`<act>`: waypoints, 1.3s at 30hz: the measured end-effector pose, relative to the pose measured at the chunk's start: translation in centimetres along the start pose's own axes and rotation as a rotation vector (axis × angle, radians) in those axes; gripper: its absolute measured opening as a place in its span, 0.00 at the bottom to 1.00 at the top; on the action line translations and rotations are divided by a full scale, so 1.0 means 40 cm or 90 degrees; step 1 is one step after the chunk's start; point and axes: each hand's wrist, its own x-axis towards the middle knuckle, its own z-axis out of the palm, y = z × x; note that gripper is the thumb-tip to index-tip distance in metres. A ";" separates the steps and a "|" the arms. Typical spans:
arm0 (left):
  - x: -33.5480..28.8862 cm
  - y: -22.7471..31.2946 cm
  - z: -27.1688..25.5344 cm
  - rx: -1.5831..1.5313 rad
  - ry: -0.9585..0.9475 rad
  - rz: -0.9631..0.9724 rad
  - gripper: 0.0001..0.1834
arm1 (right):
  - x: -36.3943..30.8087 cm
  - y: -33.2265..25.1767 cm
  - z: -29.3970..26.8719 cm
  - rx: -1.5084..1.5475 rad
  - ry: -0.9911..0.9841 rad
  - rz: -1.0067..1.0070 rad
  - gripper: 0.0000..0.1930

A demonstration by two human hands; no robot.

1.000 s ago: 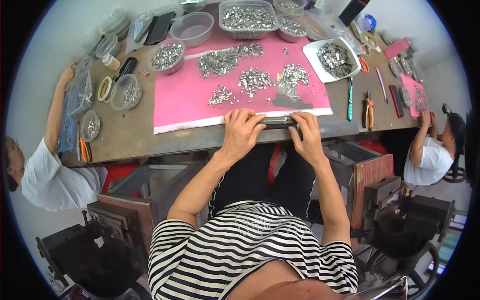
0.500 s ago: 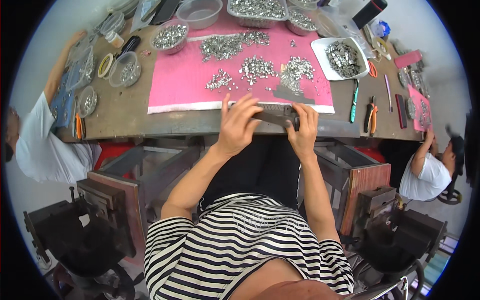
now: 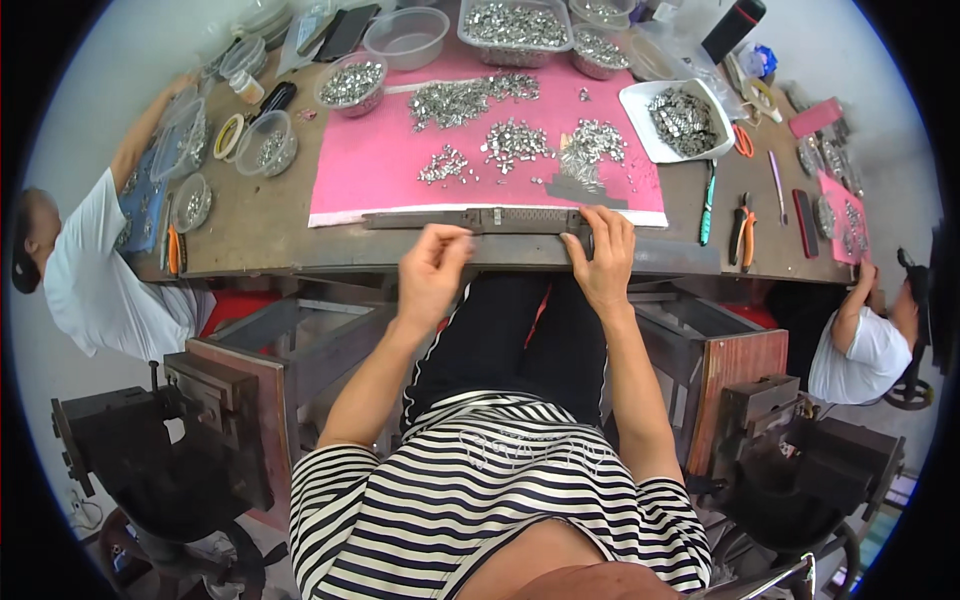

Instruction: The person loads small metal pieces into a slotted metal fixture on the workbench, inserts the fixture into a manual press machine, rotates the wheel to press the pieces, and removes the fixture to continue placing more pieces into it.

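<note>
A long dark metal strip fixture with a row of small slots lies along the near edge of the pink mat. My right hand grips its right end, thumb on the near side and fingers over the far side. My left hand hovers just in front of the bench edge, apart from the fixture. Its fingers are curled together and slightly blurred, so whatever they may hold is hidden. Beyond the fixture, small shiny metal pieces lie in loose piles on the pink mat.
Tubs of metal pieces line the back, and a white tray stands at right. Orange-handled pliers and a teal-handled tool lie right of the mat. People work at both sides. Below the bench stand dark metal machines.
My left hand has come off the fixture, moving left and toward me while its fingers closed. A dark bar held tilted between both hands is no longer raised; the fixture's slotted strip is uncovered.
</note>
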 end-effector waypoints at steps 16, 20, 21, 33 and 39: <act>0.104 -0.031 0.099 0.496 -0.032 0.404 0.27 | 0.173 0.056 -0.047 -0.006 -0.084 -0.319 0.07; 0.103 -0.027 0.098 0.506 -0.036 0.405 0.27 | 0.307 0.228 -0.127 -0.144 0.171 -0.132 0.09; 0.107 -0.027 0.099 0.507 -0.035 0.408 0.26 | 0.329 0.265 -0.141 -0.181 0.137 -0.034 0.10; 0.105 -0.035 0.097 0.519 -0.030 0.420 0.24 | 0.308 0.298 0.012 -0.041 -0.085 0.067 0.04; 0.103 -0.031 0.100 0.514 -0.033 0.418 0.23 | 0.288 0.334 0.017 -0.059 -0.082 0.070 0.04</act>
